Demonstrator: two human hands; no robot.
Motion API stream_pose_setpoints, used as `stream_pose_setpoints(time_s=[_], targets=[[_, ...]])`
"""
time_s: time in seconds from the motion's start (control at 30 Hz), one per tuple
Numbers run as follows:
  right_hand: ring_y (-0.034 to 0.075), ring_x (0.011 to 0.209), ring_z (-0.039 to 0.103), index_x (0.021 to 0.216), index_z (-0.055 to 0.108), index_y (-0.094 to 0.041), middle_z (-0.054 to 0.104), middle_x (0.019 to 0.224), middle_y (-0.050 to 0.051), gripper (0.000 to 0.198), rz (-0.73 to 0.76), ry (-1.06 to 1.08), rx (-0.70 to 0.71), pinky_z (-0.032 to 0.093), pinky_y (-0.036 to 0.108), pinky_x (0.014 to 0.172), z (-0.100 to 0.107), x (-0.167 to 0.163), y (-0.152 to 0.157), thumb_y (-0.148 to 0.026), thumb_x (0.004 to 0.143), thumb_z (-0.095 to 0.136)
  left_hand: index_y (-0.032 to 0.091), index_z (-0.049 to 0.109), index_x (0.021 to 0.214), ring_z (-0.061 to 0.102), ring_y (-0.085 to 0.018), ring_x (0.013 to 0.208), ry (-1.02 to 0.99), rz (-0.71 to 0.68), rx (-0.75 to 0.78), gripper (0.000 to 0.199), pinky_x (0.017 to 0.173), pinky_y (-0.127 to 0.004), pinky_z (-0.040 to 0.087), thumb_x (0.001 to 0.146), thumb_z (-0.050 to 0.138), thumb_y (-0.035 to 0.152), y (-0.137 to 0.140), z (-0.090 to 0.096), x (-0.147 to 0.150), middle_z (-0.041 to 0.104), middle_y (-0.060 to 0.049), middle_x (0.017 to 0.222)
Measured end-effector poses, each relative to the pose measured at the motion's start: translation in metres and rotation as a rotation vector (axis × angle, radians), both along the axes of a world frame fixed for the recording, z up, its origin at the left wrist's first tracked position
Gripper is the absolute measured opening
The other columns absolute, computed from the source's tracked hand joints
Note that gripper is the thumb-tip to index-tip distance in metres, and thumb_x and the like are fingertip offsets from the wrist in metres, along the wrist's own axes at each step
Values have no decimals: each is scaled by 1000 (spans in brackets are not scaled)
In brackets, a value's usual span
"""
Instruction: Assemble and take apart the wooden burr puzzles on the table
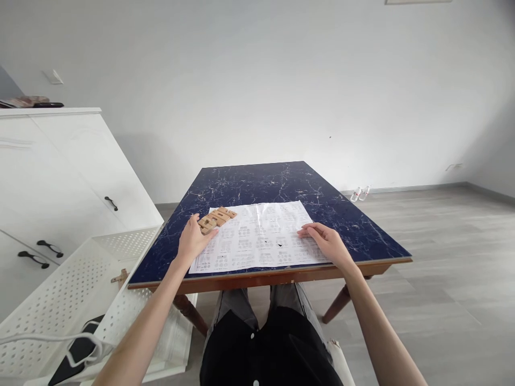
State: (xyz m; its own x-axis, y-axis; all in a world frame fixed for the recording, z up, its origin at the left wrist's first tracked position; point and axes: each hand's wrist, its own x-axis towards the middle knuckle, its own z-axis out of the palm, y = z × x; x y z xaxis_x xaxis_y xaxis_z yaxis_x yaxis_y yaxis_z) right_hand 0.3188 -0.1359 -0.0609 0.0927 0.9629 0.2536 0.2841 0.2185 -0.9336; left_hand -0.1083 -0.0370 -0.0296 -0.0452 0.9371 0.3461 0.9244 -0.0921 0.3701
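Observation:
My left hand (192, 240) is at the left side of a printed paper sheet (257, 236), its fingers and thumb around the near end of a row of flat wooden pieces (217, 219) with cut-out notches. The pieces lie over the sheet's upper left corner. Resting at the sheet's right edge, my right hand (325, 244) has its fingers stretched out and holds nothing. Rows of small grey diagrams cover the sheet, which shows fold creases and a few small dark specks.
The sheet lies at the near edge of a dark blue marble-patterned table (253, 182). To the left stand a white cabinet (80, 177) and a white perforated rack (60, 295) with a cable (48, 339). Two plastic bottles (360, 193) stand on the floor by the wall.

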Motion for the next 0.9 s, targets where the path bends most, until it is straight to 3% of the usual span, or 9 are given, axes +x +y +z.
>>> stream_pose_setpoints(time_s=[0.23, 0.67, 0.77, 0.9], targets=[[29, 106, 80, 109, 73, -24, 85, 106, 9, 31, 9, -2, -6, 55, 44, 103, 1, 2, -1, -51, 102, 57, 13, 52, 146, 65, -40, 131, 28, -14, 5, 74, 103, -47, 56, 89, 75, 54, 5, 4, 3, 69, -22, 141], [29, 103, 81, 109, 72, -23, 85, 104, 10, 33, 6, -12, -9, 57, 41, 99, 6, 1, -3, -51, 102, 56, 11, 57, 142, 67, -42, 130, -59, -20, 43, 70, 111, -53, 52, 86, 78, 47, -8, 16, 3, 70, -25, 140], [28, 103, 81, 109, 71, -23, 85, 105, 10, 33, 6, -25, -14, 57, 41, 99, 5, 1, -3, -51, 102, 56, 12, 55, 144, 66, -41, 132, -112, -69, 56, 72, 114, -56, 51, 87, 79, 48, -23, 18, 16, 69, -23, 142], [28, 97, 82, 106, 72, -23, 85, 105, 9, 31, -8, -67, -37, 57, 41, 95, 8, 0, 1, -48, 101, 55, 21, 58, 144, 72, -34, 124, -188, -267, 18, 70, 109, -48, 58, 86, 84, 51, -46, 14, 58, 72, -14, 141]])
